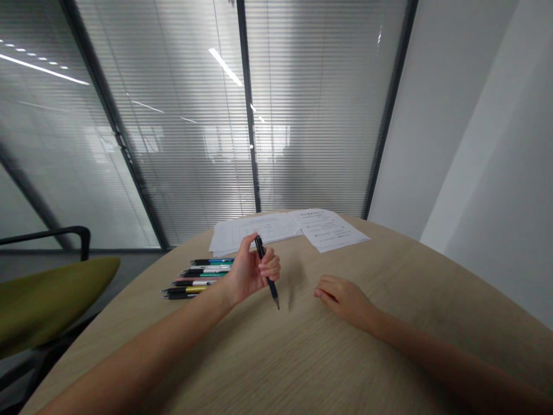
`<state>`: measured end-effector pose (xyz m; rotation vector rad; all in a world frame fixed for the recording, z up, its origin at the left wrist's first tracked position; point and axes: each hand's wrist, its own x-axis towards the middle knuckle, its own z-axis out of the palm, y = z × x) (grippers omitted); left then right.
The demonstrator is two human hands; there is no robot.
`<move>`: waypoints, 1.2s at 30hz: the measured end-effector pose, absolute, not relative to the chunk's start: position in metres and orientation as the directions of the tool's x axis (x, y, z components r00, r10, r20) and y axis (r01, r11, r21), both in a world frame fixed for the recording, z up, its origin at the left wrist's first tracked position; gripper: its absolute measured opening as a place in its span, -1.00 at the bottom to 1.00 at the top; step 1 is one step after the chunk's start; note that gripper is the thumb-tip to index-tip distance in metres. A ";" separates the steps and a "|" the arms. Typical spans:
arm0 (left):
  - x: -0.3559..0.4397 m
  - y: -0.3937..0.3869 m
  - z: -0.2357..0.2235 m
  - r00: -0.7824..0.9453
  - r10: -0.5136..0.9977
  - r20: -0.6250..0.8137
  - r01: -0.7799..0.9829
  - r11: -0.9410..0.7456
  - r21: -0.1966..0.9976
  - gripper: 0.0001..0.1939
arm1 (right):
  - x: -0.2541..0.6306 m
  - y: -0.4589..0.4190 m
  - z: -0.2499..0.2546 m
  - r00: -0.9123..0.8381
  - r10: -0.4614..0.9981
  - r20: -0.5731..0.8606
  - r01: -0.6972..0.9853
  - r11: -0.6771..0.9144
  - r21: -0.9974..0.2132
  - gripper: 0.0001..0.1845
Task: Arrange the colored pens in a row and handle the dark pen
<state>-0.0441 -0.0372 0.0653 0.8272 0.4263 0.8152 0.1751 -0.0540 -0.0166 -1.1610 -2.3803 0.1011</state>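
Observation:
My left hand point(247, 272) is raised above the table with its fingers wrapped round a dark click pen point(272, 288). The pen slants with its tip down, and my thumb is at its top end. On the table, my right hand point(345, 298) rests with its fingers curled in, and nothing shows in it. Several pens point(181, 290) in black, white, blue, green and gold lie side by side left of my left hand, partly hidden behind that hand and forearm.
Printed sheets point(330, 230) lie overlapping at the far side of the wooden table point(276, 363). A chair with a green seat point(56, 294) stands at the left. Behind are glass panels with blinds point(319, 115), and a white wall point(475, 144) is at the right.

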 end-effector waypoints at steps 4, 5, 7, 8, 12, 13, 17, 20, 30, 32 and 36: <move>-0.044 -0.037 0.065 0.630 0.776 -0.027 -0.484 0.419 0.769 -0.43 | 0.175 -0.055 -0.016 -0.521 0.763 0.384 0.730 0.631 -0.264 -0.76; -0.043 -0.038 0.065 0.632 0.775 -0.024 -0.486 0.420 0.766 -0.42 | 0.175 -0.056 -0.016 -0.521 0.765 0.379 0.733 0.628 -0.261 -0.76; -0.043 -0.038 0.064 0.631 0.775 -0.013 -0.496 0.417 0.762 -0.39 | 0.174 -0.057 -0.014 -0.522 0.768 0.370 0.737 0.625 -0.258 -0.76; -0.042 -0.038 0.064 0.631 0.776 -0.010 -0.499 0.416 0.760 -0.38 | 0.174 -0.057 -0.014 -0.523 0.769 0.368 0.738 0.625 -0.256 -0.76; -0.037 -0.041 0.061 0.614 0.789 -0.022 -0.514 0.421 0.747 -0.36 | 0.173 -0.058 -0.012 -0.519 0.771 0.370 0.744 0.620 -0.249 -0.75; -0.036 -0.042 0.059 0.599 0.801 -0.025 -0.526 0.417 0.741 -0.36 | 0.173 -0.059 -0.012 -0.518 0.770 0.373 0.746 0.620 -0.243 -0.74; -0.025 -0.049 0.051 0.467 0.884 -0.030 -0.619 0.351 0.702 -0.39 | 0.174 -0.063 -0.007 -0.589 0.719 0.370 0.707 0.680 -0.195 -0.72; -0.014 -0.058 0.045 0.394 0.916 -0.072 -0.670 0.340 0.660 -0.42 | 0.172 -0.066 0.000 -0.618 0.701 0.355 0.652 0.710 -0.267 -0.73; 0.009 -0.086 0.033 0.297 0.954 -0.024 -0.680 0.229 0.697 -0.66 | 0.162 -0.088 0.008 -0.650 0.716 0.254 0.488 0.650 -0.583 -0.77; 0.006 -0.084 0.030 0.325 0.945 0.035 -0.607 0.180 0.774 -0.75 | 0.170 -0.089 0.006 -0.605 0.770 0.203 0.499 0.566 -0.656 -0.75; -0.003 -0.069 0.029 0.356 0.935 -0.006 -0.319 0.127 0.939 -0.77 | 0.194 -0.078 0.003 -0.471 0.866 0.169 0.577 0.447 -0.683 -0.70</move>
